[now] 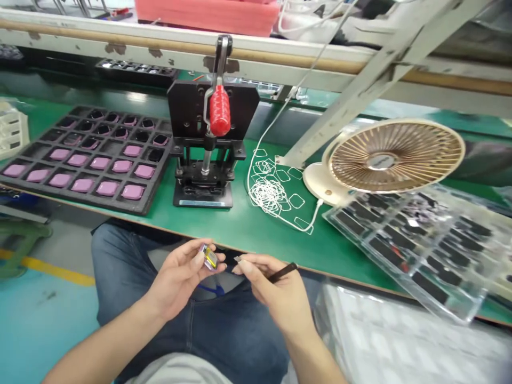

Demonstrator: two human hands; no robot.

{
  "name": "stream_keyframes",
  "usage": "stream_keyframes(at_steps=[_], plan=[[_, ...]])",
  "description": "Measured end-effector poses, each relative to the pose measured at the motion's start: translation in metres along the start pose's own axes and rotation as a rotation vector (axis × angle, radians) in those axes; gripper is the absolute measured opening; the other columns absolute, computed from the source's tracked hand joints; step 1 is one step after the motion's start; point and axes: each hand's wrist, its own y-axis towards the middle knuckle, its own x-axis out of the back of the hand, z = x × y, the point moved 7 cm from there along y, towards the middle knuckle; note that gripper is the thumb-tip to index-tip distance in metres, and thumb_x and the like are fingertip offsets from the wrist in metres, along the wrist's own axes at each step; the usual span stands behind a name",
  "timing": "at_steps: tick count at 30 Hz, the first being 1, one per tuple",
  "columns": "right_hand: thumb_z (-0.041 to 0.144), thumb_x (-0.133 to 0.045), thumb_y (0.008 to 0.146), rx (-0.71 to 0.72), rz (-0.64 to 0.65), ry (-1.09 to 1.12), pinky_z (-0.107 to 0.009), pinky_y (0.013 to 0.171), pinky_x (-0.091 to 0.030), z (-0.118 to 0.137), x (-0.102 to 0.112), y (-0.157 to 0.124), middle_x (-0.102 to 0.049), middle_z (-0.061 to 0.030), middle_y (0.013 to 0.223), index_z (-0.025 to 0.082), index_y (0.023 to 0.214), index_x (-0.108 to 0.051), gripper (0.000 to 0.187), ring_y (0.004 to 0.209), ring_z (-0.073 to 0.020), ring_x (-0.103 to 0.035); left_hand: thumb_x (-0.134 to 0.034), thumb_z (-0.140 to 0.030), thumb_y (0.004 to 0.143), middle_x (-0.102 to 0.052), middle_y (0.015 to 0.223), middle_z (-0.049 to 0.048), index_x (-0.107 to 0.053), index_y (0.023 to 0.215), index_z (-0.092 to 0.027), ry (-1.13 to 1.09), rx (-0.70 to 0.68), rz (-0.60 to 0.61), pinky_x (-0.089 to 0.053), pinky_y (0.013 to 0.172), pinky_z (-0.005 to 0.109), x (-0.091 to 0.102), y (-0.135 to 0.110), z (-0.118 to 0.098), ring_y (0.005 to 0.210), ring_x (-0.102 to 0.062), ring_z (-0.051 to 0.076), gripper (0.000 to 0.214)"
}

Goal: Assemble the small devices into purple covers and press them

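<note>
My left hand [182, 274] is closed around the edges of a small purple watch case [210, 258], its open side showing a yellow and silver inside. Between the fingers of my right hand [276, 288] lies a slim tool with a black handle [283, 272]. A small greyish tip shows at the thumb and forefinger; whether it is part of the tool or a separate piece, I cannot tell. Both hands are over my lap, just in front of the bench edge, with a narrow gap between them.
A black foam tray [146, 200] of purple watch cases lies at left. A black press [203, 197] with a red handle [220, 111] stands mid-bench. White ring gaskets [269, 196], a fan [396, 154] with its cable, and a clear parts tray [408, 256] are to the right.
</note>
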Motion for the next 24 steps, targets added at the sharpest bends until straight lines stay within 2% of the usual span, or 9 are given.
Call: stream_keyframes(at_steps=[2,4,9,18,24], plan=[[0.055,-0.091,0.086,-0.125,0.062,0.118,-0.02,0.036,-0.022,-0.015,-0.019,-0.006,-0.078,-0.0111,0.086,0.02,0.099,-0.081,0.038,0.038,-0.0047,-0.035,-0.085,-0.028,0.091,-0.076,0.118,0.0103,-0.079,0.117,-0.02,0.018,-0.106,-0.02,-0.058,0.108,0.052,0.002,-0.001,-0.004,0.119,-0.074,0.034,0.028],[0.055,-0.091,0.086,-0.207,0.111,0.226,-0.019,0.034,-0.021,-0.026,-0.038,-0.012,-0.079,-0.0114,0.087,0.019,0.096,-0.076,0.041,0.036,-0.0032,-0.032,-0.088,-0.029,0.088,-0.076,0.122,0.0097,-0.078,0.118,-0.024,0.047,-0.2,-0.041,-0.056,0.111,0.055,0.003,-0.003,-0.007,0.122,-0.073,0.035,0.032],[0.051,-0.093,0.085,-0.263,0.155,0.432,-0.016,0.036,-0.021,-0.037,-0.069,-0.016,-0.076,-0.008,0.081,0.017,0.088,-0.069,0.042,0.04,-0.0011,-0.025,-0.093,-0.028,0.082,-0.067,0.126,0.0049,-0.08,0.111,-0.028,0.129,-0.388,-0.11,-0.052,0.117,0.059,0.005,-0.008,-0.014,0.135,-0.064,0.039,0.032],[0.048,-0.094,0.086,-0.235,0.154,0.525,-0.018,0.041,-0.017,-0.04,-0.078,-0.009,-0.071,-0.0036,0.078,0.017,0.085,-0.071,0.038,0.044,-0.0017,-0.026,-0.095,-0.027,0.08,-0.064,0.119,0.0051,-0.081,0.104,-0.03,0.175,-0.473,-0.105,-0.053,0.116,0.061,0.005,-0.009,-0.019,0.136,-0.062,0.039,0.028],[0.058,-0.092,0.083,-0.14,0.11,0.329,-0.021,0.045,-0.023,-0.044,-0.076,-0.004,-0.064,0.0001,0.07,0.02,0.085,-0.071,0.044,0.048,-0.0063,-0.031,-0.094,-0.03,0.081,-0.064,0.118,0.0045,-0.081,0.105,-0.031,0.171,-0.471,-0.089,-0.052,0.116,0.06,0.007,-0.005,-0.018,0.134,-0.064,0.038,0.028]])
